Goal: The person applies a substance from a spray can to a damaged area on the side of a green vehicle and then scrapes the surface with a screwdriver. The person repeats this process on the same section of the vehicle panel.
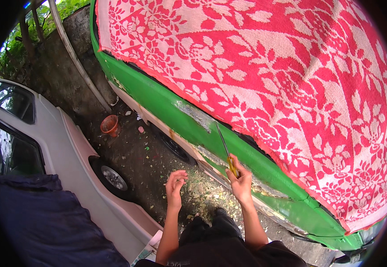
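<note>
A screwdriver [232, 166] with a yellow handle and a long metal shaft is gripped in my right hand [242, 182]. Its shaft points up and away, and the tip lies over or against the green car body [162, 97], close to a scraped grey patch [195, 115]; whether it touches I cannot tell. My left hand [175, 184] hangs in the air to the left of the car side, fingers loosely bent and holding nothing. More chipped, bare areas run along the lower part of the green panel, below and beside my right hand.
A red and white floral cloth [264, 66] covers the car's top. To the left stands a light-coloured car [75, 173] with a dark cloth [46, 218] over it. An orange pot [109, 125] and scattered paint flakes [211, 193] lie on the ground between.
</note>
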### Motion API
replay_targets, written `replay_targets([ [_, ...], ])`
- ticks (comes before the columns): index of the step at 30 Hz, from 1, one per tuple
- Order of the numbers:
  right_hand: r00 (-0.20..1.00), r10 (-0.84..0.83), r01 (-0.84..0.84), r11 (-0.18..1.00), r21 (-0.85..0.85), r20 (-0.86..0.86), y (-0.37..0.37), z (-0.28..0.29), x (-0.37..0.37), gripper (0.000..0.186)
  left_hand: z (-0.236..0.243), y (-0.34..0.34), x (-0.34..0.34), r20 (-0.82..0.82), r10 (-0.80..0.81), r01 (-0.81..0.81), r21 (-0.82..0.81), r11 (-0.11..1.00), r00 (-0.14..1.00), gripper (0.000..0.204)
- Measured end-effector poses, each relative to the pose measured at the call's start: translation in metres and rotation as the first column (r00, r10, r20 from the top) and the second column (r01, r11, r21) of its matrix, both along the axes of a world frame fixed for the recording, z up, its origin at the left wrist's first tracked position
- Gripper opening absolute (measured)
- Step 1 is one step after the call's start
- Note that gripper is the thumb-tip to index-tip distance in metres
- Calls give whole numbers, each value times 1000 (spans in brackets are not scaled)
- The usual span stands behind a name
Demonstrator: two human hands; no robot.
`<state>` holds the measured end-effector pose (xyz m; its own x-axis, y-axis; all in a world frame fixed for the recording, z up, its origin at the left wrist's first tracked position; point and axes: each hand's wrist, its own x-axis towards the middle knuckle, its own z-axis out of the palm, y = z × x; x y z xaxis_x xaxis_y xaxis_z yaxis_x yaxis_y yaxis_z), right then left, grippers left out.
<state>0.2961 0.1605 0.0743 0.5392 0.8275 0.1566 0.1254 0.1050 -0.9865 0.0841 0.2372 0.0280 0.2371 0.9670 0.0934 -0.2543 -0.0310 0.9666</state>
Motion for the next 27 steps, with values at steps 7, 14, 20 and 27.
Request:
replay_targets([
  [7, 998, 10, -14, 998, -66, -54, -2, 0, -1, 51, 3, -14, 5, 13, 14, -14, -6, 1000, 1000, 28],
  [14, 1000, 25, -25, 1000, -13, -18, 14, -2, -3, 50, -3, -8, 1, -8, 42, -42, -31, 999, 999, 29],
  [20, 996, 49, -51, 998, -27, -69, 28, 3, -4, 52, -1, -9, 4, -33, 34, -35, -4, 999, 999, 33],
  [27, 992, 47, -46, 999, 7, -115, 18, -4, -4, 51, -8, -13, -8, -19, 36, -36, -17, 999, 999, 28],
])
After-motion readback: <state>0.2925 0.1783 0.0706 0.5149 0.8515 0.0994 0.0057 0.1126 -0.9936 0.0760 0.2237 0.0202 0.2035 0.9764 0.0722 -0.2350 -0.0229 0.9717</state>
